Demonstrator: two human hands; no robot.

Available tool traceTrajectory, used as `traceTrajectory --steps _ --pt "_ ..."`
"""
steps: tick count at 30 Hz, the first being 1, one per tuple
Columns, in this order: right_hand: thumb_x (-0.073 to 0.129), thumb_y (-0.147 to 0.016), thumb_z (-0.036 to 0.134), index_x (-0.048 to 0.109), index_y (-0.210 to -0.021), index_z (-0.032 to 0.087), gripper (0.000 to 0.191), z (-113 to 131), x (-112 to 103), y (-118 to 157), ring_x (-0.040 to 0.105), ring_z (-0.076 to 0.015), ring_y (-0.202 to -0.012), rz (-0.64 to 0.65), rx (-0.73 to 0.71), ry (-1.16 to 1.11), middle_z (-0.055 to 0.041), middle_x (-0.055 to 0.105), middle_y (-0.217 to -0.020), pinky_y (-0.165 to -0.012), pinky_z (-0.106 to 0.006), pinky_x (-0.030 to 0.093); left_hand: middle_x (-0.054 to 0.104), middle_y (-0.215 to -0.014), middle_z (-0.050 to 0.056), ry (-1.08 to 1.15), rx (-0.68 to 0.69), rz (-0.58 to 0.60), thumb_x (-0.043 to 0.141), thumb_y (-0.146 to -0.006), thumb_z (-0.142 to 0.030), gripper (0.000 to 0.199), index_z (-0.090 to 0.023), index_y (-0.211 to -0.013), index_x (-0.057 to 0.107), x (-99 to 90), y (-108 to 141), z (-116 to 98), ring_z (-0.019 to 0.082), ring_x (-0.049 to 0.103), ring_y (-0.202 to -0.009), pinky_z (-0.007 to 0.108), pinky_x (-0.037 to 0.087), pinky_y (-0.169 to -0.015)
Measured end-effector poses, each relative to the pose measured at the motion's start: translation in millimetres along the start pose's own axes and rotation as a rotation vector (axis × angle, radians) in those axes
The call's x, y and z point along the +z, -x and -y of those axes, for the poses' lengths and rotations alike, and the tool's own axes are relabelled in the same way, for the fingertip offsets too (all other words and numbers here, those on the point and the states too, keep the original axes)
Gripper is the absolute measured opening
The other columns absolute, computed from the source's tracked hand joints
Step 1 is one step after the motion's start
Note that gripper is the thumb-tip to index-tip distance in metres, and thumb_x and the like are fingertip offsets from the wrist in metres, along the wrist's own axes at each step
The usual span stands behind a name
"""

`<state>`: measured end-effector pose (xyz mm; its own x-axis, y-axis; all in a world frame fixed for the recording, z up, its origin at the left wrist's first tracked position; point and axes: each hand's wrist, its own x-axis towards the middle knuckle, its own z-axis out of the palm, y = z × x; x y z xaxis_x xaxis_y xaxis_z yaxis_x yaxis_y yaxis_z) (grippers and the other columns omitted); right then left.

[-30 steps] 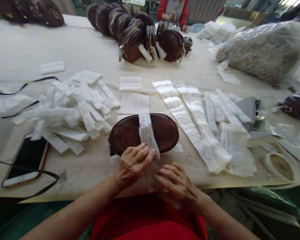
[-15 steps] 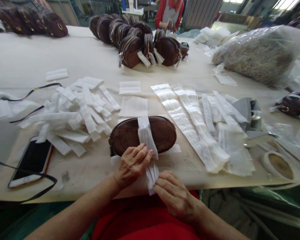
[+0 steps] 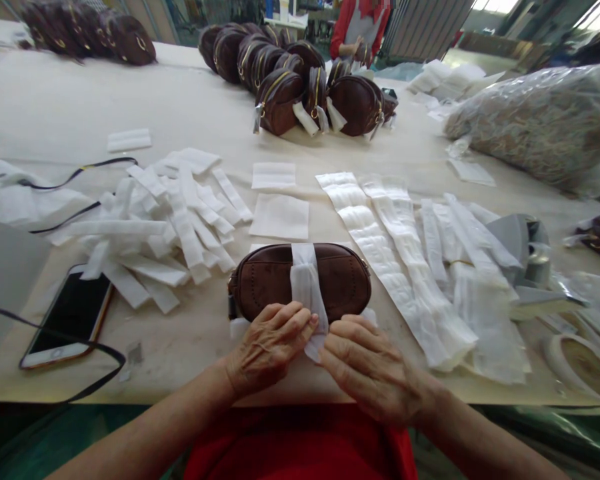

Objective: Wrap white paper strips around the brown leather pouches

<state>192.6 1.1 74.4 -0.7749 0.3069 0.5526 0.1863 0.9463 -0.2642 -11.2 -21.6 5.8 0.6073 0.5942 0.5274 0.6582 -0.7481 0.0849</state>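
A dark brown oval bag (image 3: 265, 283) lies near the table's front edge, with a white wrapping strip (image 3: 306, 283) running over its middle and down its front. My left hand (image 3: 275, 343) presses its closed fingers on the strip at the bag's lower edge. Close beside it, my right hand (image 3: 370, 367) pinches the strip's lower end, its fingers together. Under the bag, bits of white sheet stick out at both sides.
White strips (image 3: 180, 220) are heaped at left, beside a phone (image 3: 70, 317). Long padded strips (image 3: 390, 253), a tape dispenser (image 3: 520, 247) and a tape roll (image 3: 583, 363) lie right. Brown bags (image 3: 280, 100) stand behind, near a filled plastic bag (image 3: 545, 127). A person (image 3: 360, 30) stands beyond.
My right hand has moved up to the bag's lower edge, bringing the strip's loose end with it. My left hand still presses on the strip. The whole view has shifted slightly.
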Motion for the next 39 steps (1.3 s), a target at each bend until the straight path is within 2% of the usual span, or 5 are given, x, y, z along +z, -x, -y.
traceTrajectory --steps 5,12,22,31,39 --pt "0.038 -0.095 0.011 0.061 -0.091 0.013 0.024 -33.8 12.2 -13.4 0.052 -0.0172 -0.079 -0.032 0.047 -0.043 -0.0078 0.061 -0.079 -0.073 -0.031 0.047 0.066 -0.104 0.010 0.153 -0.047 -0.082 0.040 -0.082 -0.003 0.031 -0.012 -0.104 0.060 0.1 0.2 2.2 0.019 0.057 -0.107 0.032 0.048 -0.085" --pt "0.047 -0.092 0.009 0.063 -0.085 0.015 0.018 -63.4 31.5 -17.6 0.053 -0.0129 -0.073 -0.046 0.267 -0.207 -0.0038 0.060 -0.075 -0.067 -0.025 0.047 0.068 -0.100 0.015 0.251 -0.047 -0.091 0.039 -0.084 -0.004 0.025 -0.010 -0.092 0.061 -2.4 0.6 6.0 0.021 0.057 -0.113 0.030 0.052 -0.083" --pt "0.049 -0.091 0.009 0.067 -0.092 0.015 0.019 -71.2 24.8 -24.5 0.058 -0.0120 -0.078 0.078 0.310 -0.451 -0.0043 0.063 -0.082 -0.068 -0.023 0.052 0.069 -0.099 0.013 0.264 -0.051 -0.106 0.038 -0.085 -0.003 0.025 -0.013 -0.079 0.060 -2.1 -0.4 6.9 0.021 0.059 -0.112 0.030 0.052 -0.084" --pt "0.047 -0.090 0.005 0.064 -0.090 0.012 0.019 -70.3 39.0 -24.9 0.055 -0.0147 -0.076 -0.059 0.195 -0.290 -0.0059 0.064 -0.077 -0.070 -0.029 0.049 0.068 -0.103 0.015 0.261 -0.046 -0.094 0.038 -0.087 -0.004 0.025 -0.011 -0.078 0.060 -2.8 0.3 7.4 0.022 0.059 -0.111 0.031 0.052 -0.085" --pt "0.046 -0.093 0.011 0.062 -0.086 0.015 0.017 -67.1 51.9 -18.8 0.050 -0.0147 -0.075 -0.075 0.290 -0.164 -0.0045 0.059 -0.076 -0.067 -0.027 0.046 0.067 -0.097 0.013 0.269 -0.043 -0.084 0.036 -0.086 -0.004 0.026 -0.013 -0.077 0.059 -3.8 -1.7 8.3 0.021 0.059 -0.106 0.030 0.052 -0.081"
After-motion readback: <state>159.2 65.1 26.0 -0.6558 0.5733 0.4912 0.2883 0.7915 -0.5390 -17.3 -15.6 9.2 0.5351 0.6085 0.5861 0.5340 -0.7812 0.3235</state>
